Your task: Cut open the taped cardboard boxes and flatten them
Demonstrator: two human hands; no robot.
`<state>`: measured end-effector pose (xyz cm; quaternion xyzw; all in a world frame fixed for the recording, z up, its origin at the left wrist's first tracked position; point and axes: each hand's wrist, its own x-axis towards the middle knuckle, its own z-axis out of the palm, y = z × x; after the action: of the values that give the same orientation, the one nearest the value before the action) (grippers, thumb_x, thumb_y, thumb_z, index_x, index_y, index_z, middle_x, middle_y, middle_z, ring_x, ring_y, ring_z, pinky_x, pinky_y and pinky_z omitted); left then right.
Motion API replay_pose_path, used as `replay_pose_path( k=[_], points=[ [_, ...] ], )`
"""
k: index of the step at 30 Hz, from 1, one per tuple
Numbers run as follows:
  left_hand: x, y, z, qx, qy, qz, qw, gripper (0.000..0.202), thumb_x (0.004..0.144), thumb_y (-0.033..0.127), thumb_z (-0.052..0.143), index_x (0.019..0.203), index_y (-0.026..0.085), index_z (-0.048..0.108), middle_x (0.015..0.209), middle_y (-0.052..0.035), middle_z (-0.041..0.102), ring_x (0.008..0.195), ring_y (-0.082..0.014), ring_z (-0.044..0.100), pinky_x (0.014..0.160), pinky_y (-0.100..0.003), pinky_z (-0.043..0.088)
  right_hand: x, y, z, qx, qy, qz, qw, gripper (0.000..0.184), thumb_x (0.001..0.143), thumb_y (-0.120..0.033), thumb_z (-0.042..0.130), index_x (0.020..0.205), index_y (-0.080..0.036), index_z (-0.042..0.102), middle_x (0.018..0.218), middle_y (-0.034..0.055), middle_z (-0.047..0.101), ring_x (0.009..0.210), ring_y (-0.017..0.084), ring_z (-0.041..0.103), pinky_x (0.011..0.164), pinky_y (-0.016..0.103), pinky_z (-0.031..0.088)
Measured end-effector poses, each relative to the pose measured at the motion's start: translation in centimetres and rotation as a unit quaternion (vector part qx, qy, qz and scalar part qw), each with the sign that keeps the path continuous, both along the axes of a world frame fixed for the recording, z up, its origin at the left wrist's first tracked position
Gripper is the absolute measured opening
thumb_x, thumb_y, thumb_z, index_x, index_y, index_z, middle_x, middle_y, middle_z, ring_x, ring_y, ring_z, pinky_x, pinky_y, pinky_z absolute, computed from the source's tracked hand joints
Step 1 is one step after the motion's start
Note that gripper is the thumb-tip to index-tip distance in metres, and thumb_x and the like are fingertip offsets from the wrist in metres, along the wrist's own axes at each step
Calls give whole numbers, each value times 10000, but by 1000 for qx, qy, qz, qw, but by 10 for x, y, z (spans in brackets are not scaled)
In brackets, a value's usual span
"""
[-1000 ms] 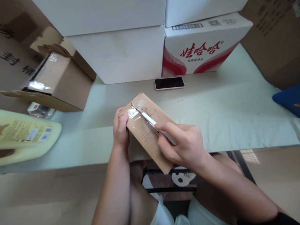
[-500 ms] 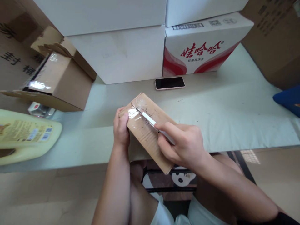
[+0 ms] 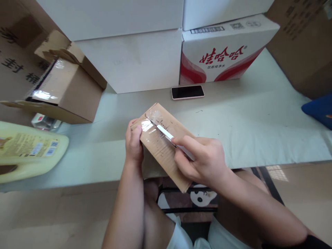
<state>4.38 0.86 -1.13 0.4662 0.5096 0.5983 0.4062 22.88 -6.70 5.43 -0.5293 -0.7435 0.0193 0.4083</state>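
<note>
A small taped cardboard box (image 3: 166, 145) rests tilted at the near edge of the pale table (image 3: 249, 124). My left hand (image 3: 134, 141) grips its left side, thumb on the shiny tape. My right hand (image 3: 201, 159) holds a white utility knife (image 3: 168, 135), forefinger along its back. The blade tip lies on the tape seam near the box's far left corner.
A phone (image 3: 187, 92) lies face up behind the box. White cartons (image 3: 129, 58) and a red-printed carton (image 3: 220, 52) stand at the back. An open brown box (image 3: 64, 93) and a yellow jug (image 3: 28, 150) sit at the left. A blue object (image 3: 317, 109) sits at the right edge.
</note>
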Motion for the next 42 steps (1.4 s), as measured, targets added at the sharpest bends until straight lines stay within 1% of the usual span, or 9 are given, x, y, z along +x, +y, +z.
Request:
replay_pose_path(
  k=[7, 15, 20, 31, 42],
  points=[
    [0, 0, -1, -12, -17, -2, 1000, 285, 824, 474, 595, 926, 220, 674, 934, -58, 674, 920, -233, 623, 832, -354, 490, 0, 0, 1, 2, -7, 3, 1000, 196, 835, -198, 495, 815, -204, 690, 532, -60, 634, 434, 86, 544, 427, 244, 301],
    [1, -1, 0, -12, -11, 1, 1000, 297, 820, 505, 602, 910, 230, 674, 909, -59, 667, 895, -238, 623, 789, -362, 499, 0, 0, 0, -2, -13, 2, 1000, 181, 827, -199, 499, 826, -210, 680, 534, -64, 632, 441, 85, 546, 432, 250, 293],
    [0, 0, 0, -5, 1, 3, 1000, 317, 823, 519, 592, 908, 225, 674, 915, -67, 664, 917, -249, 630, 794, -368, 501, 0, 0, 1, -8, -19, 5, 1000, 169, 827, -197, 503, 827, -217, 670, 536, -64, 635, 448, 84, 545, 436, 247, 286],
    [-1, 0, -4, 0, -12, -4, 1000, 309, 836, 508, 593, 924, 223, 671, 916, -54, 650, 885, -222, 614, 805, -354, 484, 0, -1, 1, -9, -19, 10, 1000, 173, 827, -202, 502, 840, -212, 674, 541, -64, 633, 449, 82, 544, 441, 249, 285],
    [1, -1, 0, 3, -2, 2, 1000, 317, 834, 512, 585, 913, 221, 683, 938, -68, 664, 941, -242, 628, 844, -367, 501, 1, 0, 1, -6, -21, 12, 1000, 166, 824, -200, 505, 839, -207, 671, 535, -63, 620, 435, 80, 514, 433, 254, 279]
  ],
)
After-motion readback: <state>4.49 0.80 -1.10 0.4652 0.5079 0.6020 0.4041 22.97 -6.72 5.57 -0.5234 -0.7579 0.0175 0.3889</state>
